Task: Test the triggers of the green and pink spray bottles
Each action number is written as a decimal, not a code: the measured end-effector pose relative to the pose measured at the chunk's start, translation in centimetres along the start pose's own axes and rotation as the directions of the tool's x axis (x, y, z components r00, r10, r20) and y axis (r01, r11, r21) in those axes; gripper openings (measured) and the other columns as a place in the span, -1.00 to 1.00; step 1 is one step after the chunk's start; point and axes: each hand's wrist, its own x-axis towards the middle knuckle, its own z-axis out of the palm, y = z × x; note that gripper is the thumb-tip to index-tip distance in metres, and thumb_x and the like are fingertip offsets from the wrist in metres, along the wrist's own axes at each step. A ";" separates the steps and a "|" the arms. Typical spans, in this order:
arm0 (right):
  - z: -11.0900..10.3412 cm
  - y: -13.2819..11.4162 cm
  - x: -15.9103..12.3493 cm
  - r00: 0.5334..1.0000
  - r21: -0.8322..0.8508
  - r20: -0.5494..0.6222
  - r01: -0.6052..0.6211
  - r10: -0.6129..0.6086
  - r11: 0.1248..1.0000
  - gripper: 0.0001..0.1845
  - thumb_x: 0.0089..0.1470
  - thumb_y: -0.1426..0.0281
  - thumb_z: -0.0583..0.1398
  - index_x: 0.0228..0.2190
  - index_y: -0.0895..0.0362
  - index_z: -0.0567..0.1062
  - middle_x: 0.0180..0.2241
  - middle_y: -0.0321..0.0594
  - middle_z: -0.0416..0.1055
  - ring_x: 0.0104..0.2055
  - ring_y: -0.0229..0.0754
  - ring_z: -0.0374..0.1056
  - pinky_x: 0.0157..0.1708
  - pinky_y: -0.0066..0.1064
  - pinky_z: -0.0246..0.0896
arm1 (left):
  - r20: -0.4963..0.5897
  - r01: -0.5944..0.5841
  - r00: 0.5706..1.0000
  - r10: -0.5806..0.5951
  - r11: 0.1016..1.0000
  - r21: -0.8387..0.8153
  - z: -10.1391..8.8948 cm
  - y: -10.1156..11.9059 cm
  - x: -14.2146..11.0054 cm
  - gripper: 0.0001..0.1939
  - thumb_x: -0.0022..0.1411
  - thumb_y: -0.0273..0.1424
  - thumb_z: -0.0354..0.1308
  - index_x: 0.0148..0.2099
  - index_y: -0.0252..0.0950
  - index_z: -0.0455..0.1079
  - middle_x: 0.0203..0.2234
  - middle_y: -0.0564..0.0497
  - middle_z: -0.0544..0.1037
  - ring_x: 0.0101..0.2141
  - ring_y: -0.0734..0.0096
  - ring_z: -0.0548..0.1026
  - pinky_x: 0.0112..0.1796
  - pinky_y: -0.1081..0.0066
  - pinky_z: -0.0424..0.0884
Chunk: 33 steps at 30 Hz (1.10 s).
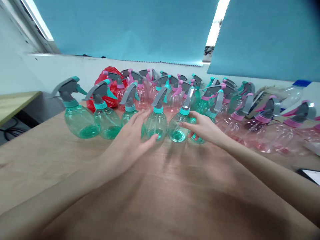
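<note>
My left hand (133, 138) is open, fingers stretched forward and thumb held apart, beside a green spray bottle (156, 123) with a grey head and teal collar. Its fingers partly cover another green spray bottle (130, 108). My right hand (203, 126) has its fingers spread against the right side of a green spray bottle (178, 130); one digit overlaps the front of that bottle. Behind the right hand, a further green spray bottle (212, 113) is partly hidden. Each of these bottles stands upright, and green tint shows at the base.
More green spray bottles (81, 123) continue the front row leftward. Pink spray bottles (261, 133) stand at the right, with mixed pink and green ones behind. A red plastic bag (111, 88), a blue-capped bottle (293, 93) and a dark-edged device (310, 175) are on the wooden table (160, 200).
</note>
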 end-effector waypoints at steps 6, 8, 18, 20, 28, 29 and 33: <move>-0.2 1.5 -1.8 0.991 0.049 -0.016 0.134 -0.133 0.990 -0.42 0.05 0.09 0.27 0.05 0.10 0.38 0.10 0.04 0.38 -0.46 -0.14 0.49 -0.66 -0.34 0.33 | 0.112 0.049 0.993 -0.044 0.998 -0.046 -0.4 1.7 -3.7 -0.46 0.28 -0.12 0.09 0.26 -0.07 0.15 0.18 -0.05 0.35 0.14 0.06 0.37 0.11 0.04 0.34; -0.2 1.8 -2.8 0.982 0.031 -0.008 0.186 -0.186 0.982 -0.42 0.06 0.07 0.26 0.04 0.09 0.37 0.11 0.00 0.37 -0.32 -0.09 0.50 -0.50 -0.30 0.41 | 0.160 0.082 0.985 -0.067 0.993 -0.089 0.3 2.5 -3.3 -0.46 0.28 -0.10 0.09 0.25 -0.10 0.16 0.19 -0.07 0.35 0.15 0.05 0.35 0.11 0.04 0.33; -0.1 2.8 -9.4 0.916 -0.125 -0.058 0.387 -0.396 0.914 -0.54 0.10 0.15 0.23 -0.05 0.11 0.31 -0.09 -0.02 0.44 -0.09 0.07 0.43 -0.19 -0.09 0.37 | 0.192 0.065 0.981 0.031 0.876 -0.477 3.8 8.5 1.8 -0.14 0.10 -0.21 0.30 0.33 -0.26 -0.02 0.29 -0.20 0.18 0.24 0.05 0.21 0.16 0.04 0.25; -0.2 3.1 -10.2 0.886 -0.132 -0.059 0.451 -0.461 0.883 -0.54 0.11 0.10 0.21 -0.06 0.08 0.30 -0.07 -0.02 0.42 -0.07 0.07 0.42 -0.19 -0.09 0.38 | 0.179 0.033 0.981 0.072 0.851 -0.523 4.3 9.6 2.1 -0.25 0.12 -0.25 0.28 0.27 -0.28 0.06 0.17 -0.22 0.33 0.11 0.06 0.36 0.05 0.09 0.36; -1.7 5.0 -11.6 0.876 -0.257 -0.069 0.447 -0.477 0.857 -0.50 0.10 -0.09 0.16 -0.19 0.07 0.34 -0.40 -0.24 0.42 -0.48 -0.13 0.42 -0.54 -0.33 0.31 | 0.107 -0.128 0.971 0.213 0.845 -0.519 6.5 10.9 3.1 -0.87 0.24 -0.41 0.08 -0.14 -0.22 0.26 -0.34 0.06 0.39 -0.38 0.41 0.38 -0.34 0.36 0.37; -1.9 5.6 -11.7 0.870 -0.266 -0.066 0.457 -0.489 0.849 -0.48 0.11 -0.09 0.14 -0.14 0.07 0.33 -0.38 -0.22 0.44 -0.43 -0.11 0.45 -0.50 -0.32 0.33 | 0.095 -0.119 0.975 0.199 0.837 -0.534 6.8 10.9 3.2 -0.87 0.22 -0.45 0.06 -0.15 -0.22 0.26 -0.38 0.08 0.37 -0.41 0.43 0.36 -0.36 0.38 0.35; -2.8 9.1 -11.9 0.876 -0.309 -0.003 0.458 -0.483 0.833 -0.50 0.17 -0.02 0.13 -0.03 0.07 0.33 -0.13 -0.04 0.48 -0.15 0.05 0.48 -0.26 -0.14 0.42 | 0.040 -0.083 0.991 0.130 0.814 -0.574 7.9 10.4 3.5 -0.72 0.15 -0.50 0.06 -0.07 -0.18 0.26 -0.41 0.11 0.38 -0.40 0.40 0.41 -0.34 0.36 0.38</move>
